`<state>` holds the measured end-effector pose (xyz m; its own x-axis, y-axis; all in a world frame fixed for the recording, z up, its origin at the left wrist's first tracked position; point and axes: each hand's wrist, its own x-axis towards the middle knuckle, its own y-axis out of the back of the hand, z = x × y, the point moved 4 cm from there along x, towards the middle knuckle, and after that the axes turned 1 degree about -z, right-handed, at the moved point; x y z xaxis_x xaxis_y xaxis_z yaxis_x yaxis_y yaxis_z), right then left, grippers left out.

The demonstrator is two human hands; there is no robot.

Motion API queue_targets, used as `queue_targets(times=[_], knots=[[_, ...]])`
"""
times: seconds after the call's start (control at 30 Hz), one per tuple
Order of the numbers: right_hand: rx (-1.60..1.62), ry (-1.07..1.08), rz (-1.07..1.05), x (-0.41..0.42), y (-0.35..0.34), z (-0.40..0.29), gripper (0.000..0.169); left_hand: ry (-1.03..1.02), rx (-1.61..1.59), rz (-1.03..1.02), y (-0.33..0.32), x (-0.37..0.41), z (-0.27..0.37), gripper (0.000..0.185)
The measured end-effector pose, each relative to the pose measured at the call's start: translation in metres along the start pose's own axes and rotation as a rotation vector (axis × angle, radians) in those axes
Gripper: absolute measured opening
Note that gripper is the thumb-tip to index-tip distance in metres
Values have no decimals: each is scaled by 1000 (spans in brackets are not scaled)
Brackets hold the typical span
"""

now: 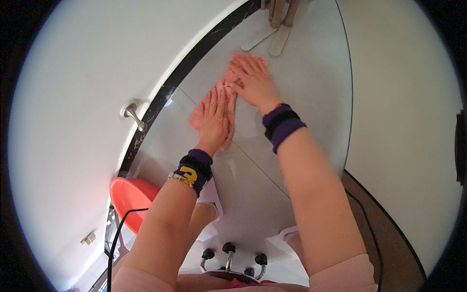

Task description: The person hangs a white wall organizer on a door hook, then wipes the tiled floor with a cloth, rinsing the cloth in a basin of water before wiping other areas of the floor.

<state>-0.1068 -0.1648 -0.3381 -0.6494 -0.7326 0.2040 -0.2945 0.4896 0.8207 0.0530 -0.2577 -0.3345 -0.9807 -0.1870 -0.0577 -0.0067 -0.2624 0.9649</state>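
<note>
A pink cloth [230,104] lies spread on the glossy grey tiled floor [255,160]. My left hand [213,118] presses flat on its nearer part, with the fingers pointing away from me. Farther up, my right hand [255,82] rests on the cloth's far end, its fingers spread a little over it. Each wrist wears a dark purple and black wristband. Neither palm shows, so whether the fingers grip any of the cloth is hard to see.
A red plastic basin [135,200] stands at the left by the black skirting [171,80]. A metal door stop [134,115] juts from the white wall. Wooden furniture legs [279,14] are at the top. A wheeled stool base [230,255] is below me, and a black cable [368,226] runs at the right.
</note>
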Motion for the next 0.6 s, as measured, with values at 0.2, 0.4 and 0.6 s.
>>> queue_targets(times=[0.2,0.4,0.6], knots=[[-117,-152,51,-89,34,14,64,-72,-144,-42,-22,-27,59,71],[-206,-330,21,-210,54,-20,68,-260,-114,-208,-31,-102,102,69],[-242,-481,-31,-321,40,-83,68,-344,-96,-328,-32,-206,121,68]])
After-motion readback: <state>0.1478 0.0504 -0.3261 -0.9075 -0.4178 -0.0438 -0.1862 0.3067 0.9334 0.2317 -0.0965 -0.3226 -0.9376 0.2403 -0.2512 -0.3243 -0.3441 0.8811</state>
